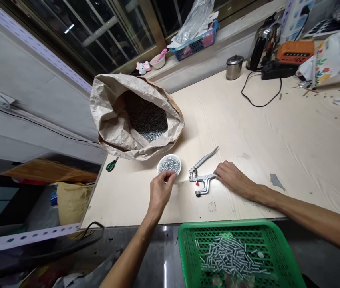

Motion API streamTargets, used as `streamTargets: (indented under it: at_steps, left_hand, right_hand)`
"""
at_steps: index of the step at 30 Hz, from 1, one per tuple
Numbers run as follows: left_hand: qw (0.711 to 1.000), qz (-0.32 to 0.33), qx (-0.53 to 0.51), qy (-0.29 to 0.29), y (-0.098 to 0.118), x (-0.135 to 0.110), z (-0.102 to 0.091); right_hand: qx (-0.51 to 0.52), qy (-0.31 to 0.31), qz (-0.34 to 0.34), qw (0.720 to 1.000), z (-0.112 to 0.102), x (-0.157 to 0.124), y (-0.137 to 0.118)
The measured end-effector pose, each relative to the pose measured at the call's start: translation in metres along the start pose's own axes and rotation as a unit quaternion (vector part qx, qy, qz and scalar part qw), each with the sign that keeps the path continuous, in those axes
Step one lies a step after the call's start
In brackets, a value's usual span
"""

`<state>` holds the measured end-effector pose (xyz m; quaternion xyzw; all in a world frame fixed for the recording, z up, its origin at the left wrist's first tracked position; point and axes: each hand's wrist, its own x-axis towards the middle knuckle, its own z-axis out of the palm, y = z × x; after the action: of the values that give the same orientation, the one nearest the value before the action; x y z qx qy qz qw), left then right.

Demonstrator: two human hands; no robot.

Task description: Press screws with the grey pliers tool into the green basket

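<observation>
My left hand [161,187] is at the near edge of a small white bowl [180,162], thumb and fingers pinched together. Whatever sits in that pinch, if anything, is too small to make out. Small silvery screws [170,163] fill the bowl. To the right, metal snap-fastener pliers [207,181] lie on the table with their handles spread apart. The fingers of my right hand [229,175] are closed round the end of the lower handle.
Behind the bowl stands a large open paper sack [105,100] of screws. A green basket [183,244] holding loose screws [231,254] is at the table's front edge. Green-handled scissors [110,165] lie left. A metal canister [234,69] and orange device [295,52] stand back right.
</observation>
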<state>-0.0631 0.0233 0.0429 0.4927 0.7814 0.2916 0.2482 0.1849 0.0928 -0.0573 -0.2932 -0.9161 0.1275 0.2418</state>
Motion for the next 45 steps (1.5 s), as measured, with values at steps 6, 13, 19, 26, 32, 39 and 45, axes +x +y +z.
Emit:
streamTargets:
  at_steps: [6,13,19,26,32,39,45]
  left_hand:
    - [0.976,-0.105,-0.178,-0.065,-0.008,-0.039,0.042]
    - [0.965,-0.14,-0.21,-0.072,-0.01,-0.04,0.063]
    - [0.966,-0.149,-0.206,-0.04,-0.011,-0.05,0.062]
    - [0.973,-0.139,-0.18,-0.033,-0.015,-0.049,0.064]
    - [0.99,-0.094,-0.101,-0.04,-0.015,-0.046,0.061]
    - [0.987,-0.101,-0.054,-0.11,-0.012,-0.041,0.058]
    - [0.964,-0.192,-0.105,-0.154,-0.008,-0.034,0.056]
  right_hand:
    - [-0.12,0.019,-0.05,0.991,-0.002,-0.001,-0.004]
    - [-0.137,0.037,-0.057,0.988,-0.004,-0.002,-0.005]
    - [-0.161,0.062,-0.067,0.983,-0.005,-0.005,-0.009]
    - [-0.173,0.069,-0.072,0.98,-0.006,-0.004,-0.011]
    - [-0.16,0.063,-0.059,0.983,-0.001,-0.005,-0.011]
    - [-0.097,-0.011,0.005,0.995,-0.001,0.0,-0.011]
    - [-0.088,-0.046,0.017,0.995,-0.006,0.003,-0.013]
